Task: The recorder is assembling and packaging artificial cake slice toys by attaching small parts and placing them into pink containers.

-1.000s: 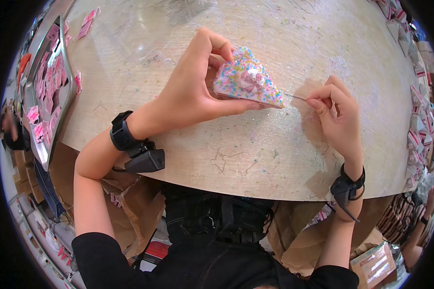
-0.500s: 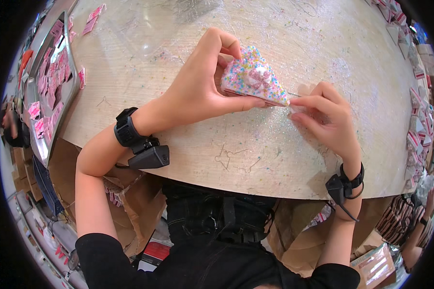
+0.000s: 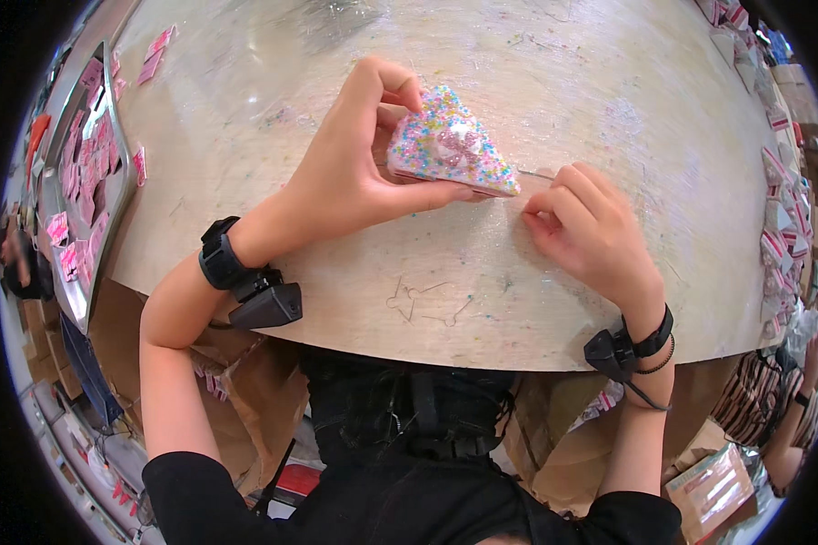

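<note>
A toy cake slice (image 3: 459,145), wedge-shaped with pastel sprinkles and a pink glittery bow on a white dab, is held above the table in my left hand (image 3: 359,163). My thumb runs along its near edge and the fingers curl round its wide end. Close to the slice's pointed tip is my right hand (image 3: 591,222), closed with the fingers bent in. A thin metal wire (image 3: 536,173) spans from near the tip to behind my right fingers, where its end is hidden. Several bent wire pins with loops (image 3: 418,300) lie on the table nearer to me.
The wooden table (image 3: 354,263) is dotted with glitter and sprinkles. A metal tray (image 3: 109,218) of pink printed tags stands at the left, with a few loose tags (image 3: 157,54) beside it. Many finished-looking slices (image 3: 782,227) line the right edge. Another person's arm (image 3: 795,418) shows beyond.
My left hand and the slice have shifted a little left. My right hand has drawn slightly away from the tip, and more of the wire shows between them.
</note>
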Motion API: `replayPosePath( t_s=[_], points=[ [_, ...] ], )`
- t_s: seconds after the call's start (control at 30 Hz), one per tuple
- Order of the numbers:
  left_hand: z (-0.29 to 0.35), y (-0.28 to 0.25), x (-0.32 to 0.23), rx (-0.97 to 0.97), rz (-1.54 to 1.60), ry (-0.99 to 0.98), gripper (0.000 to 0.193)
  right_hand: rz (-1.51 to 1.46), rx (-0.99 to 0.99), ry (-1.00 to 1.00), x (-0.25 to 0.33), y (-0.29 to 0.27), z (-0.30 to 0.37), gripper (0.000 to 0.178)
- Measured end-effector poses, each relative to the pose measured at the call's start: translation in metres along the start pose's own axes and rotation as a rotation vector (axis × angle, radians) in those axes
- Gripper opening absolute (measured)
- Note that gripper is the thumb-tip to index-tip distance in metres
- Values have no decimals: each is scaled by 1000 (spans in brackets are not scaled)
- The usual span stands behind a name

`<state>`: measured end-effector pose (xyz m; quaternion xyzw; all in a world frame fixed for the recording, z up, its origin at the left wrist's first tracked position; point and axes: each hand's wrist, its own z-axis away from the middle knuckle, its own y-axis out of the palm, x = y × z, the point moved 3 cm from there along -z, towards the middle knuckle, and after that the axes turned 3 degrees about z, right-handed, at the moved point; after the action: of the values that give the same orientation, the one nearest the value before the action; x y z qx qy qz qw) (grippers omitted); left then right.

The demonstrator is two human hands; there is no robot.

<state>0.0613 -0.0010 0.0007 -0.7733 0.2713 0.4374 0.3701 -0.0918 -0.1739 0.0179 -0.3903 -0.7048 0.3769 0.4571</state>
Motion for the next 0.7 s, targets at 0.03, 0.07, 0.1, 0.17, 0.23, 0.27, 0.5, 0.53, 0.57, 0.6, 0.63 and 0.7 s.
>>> replayPosePath(
  t_s=[0.03,0.07,0.1,0.17,0.23,0.27,0.5,0.53,0.57,0.6,0.63,0.7],
  points=[
    [-1,1,0,3,4,3,68,7,8,-2,1,1,1,17],
    [-1,0,-2,8,-2,17,67,10,8,3,1,1,1,17],
    [-2,1,-3,13,-9,31,67,2,8,19,0,1,1,17],
    [-2,0,-2,18,1,31,66,-5,7,38,-2,1,2,18],
    [-2,0,-2,24,10,31,65,-69,17,23,-7,2,2,13],
    [-2,0,-1,18,29,22,64,-68,16,28,-11,-2,3,13],
    [-3,-5,4,-116,132,-53,61,-244,-116,368,-97,-49,28,6],
    [-3,-6,4,-111,137,-52,61,-199,-99,422,-106,-51,31,5],
    [-3,-7,4,-146,151,-56,63,-154,-82,476,-111,-53,35,5],
    [-3,-7,4,-181,166,-60,65,-151,-83,482,-112,-55,37,5],
    [-2,-6,4,-179,168,-61,65,-172,-63,490,-112,-56,37,5],
    [-3,-4,4,-181,244,-118,64,-195,-43,501,-109,-54,36,5]
  ],
)
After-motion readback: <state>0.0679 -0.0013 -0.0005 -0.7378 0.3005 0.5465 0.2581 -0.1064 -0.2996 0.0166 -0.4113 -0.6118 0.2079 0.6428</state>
